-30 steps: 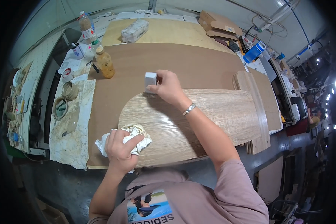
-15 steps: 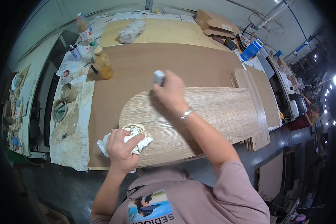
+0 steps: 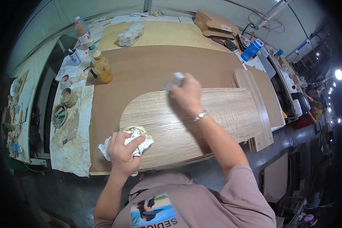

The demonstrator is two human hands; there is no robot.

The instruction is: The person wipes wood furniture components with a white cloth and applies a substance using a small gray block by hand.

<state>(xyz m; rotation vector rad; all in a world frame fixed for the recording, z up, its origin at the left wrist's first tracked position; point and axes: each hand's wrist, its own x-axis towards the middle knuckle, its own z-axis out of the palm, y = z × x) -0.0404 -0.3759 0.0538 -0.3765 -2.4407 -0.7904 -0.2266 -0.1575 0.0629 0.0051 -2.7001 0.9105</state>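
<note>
Room beyond the board; amber bottle blocks left.

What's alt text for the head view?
A person's right hand holds a pale block near the far edge of a wood-grain board, while the left hand holds a white cloth at the board's left end. A yellowish bottle stands beyond the cloth.

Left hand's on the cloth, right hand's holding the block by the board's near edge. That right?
Not quite: the head view shows the right hand holding the block by the board's far edge. The left hand is on the cloth.
</note>
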